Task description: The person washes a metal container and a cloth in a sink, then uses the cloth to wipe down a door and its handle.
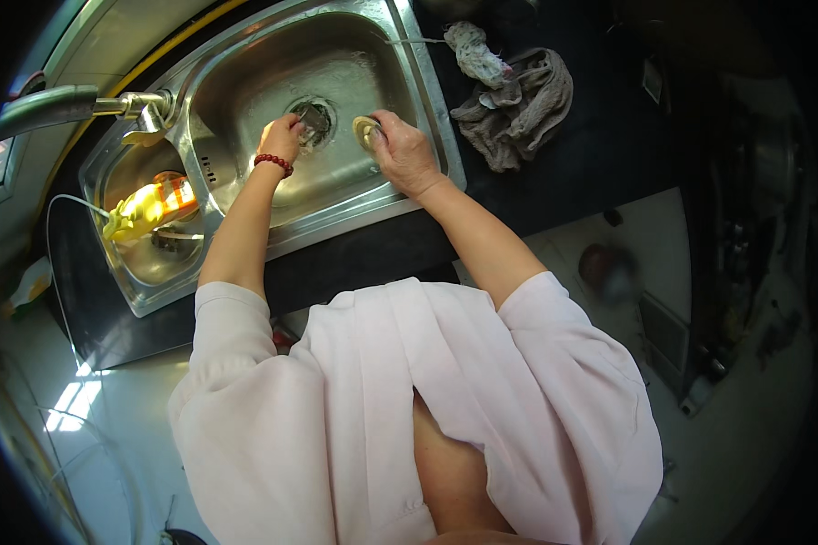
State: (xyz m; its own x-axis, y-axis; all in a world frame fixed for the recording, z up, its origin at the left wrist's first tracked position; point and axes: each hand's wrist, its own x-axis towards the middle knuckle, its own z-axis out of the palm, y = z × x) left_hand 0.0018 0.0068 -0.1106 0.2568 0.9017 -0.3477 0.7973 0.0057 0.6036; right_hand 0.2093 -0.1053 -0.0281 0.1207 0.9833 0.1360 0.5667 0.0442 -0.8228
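Note:
My right hand [403,151] grips a small round disc [365,133], brassy in tone with a raised middle, above the right side of the large steel sink basin [245,88]. It looks like a drain cover, though its exact kind is unclear. At the left edge of the round drain opening [317,133] is my left hand [281,139], its fingertips close together beside a greyish piece at the drain. Whether those fingers hold that piece cannot be made out. A red bead bracelet [273,163] circles my left wrist.
A yellow bottle [150,208] lies tilted in the smaller basin [146,262] at left. The faucet [143,109] and its thick hose [48,112] reach in from the left. Grey cloths [518,112] lie bunched on the dark counter [586,157] right of the sink.

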